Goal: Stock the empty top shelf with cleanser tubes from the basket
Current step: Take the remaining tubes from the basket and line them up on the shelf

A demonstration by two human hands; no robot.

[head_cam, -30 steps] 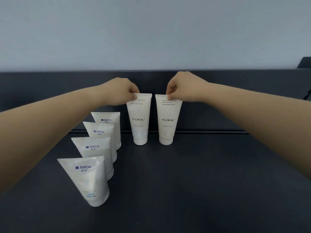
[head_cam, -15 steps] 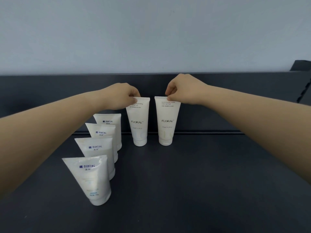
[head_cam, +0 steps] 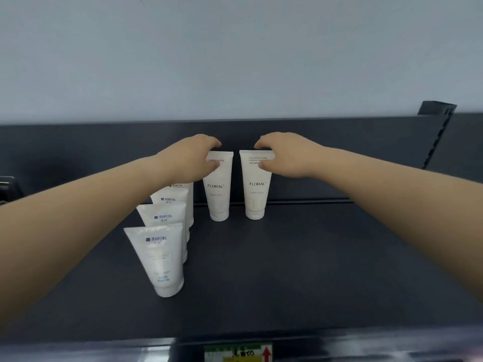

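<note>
Two white FLORAL cleanser tubes stand cap-down, side by side, at the back of the dark top shelf point(head_cam: 313, 257). My left hand point(head_cam: 190, 160) is at the top of the left tube point(head_cam: 219, 189). Its thumb lies on the tube's front and its fingers arch above and behind the top edge. My right hand point(head_cam: 285, 155) is at the top of the right tube point(head_cam: 256, 189) in the same mirrored pose. Both hands have thumb and fingers spread apart, with a dark gap over each crimped edge. A row of several white MANTING tubes point(head_cam: 162, 257) stands to the left, running front to back.
The shelf's dark back panel point(head_cam: 339, 152) rises just behind the FLORAL tubes, with a pale wall above. A slotted upright point(head_cam: 436, 137) stands at the far right. A price-label strip point(head_cam: 237, 352) runs along the shelf's front edge. The basket is out of view.
Both hands were pinching the tubes' top edges; now thumbs and fingers have spread apart. The tubes stay standing where they were. My view has tilted down a little.
</note>
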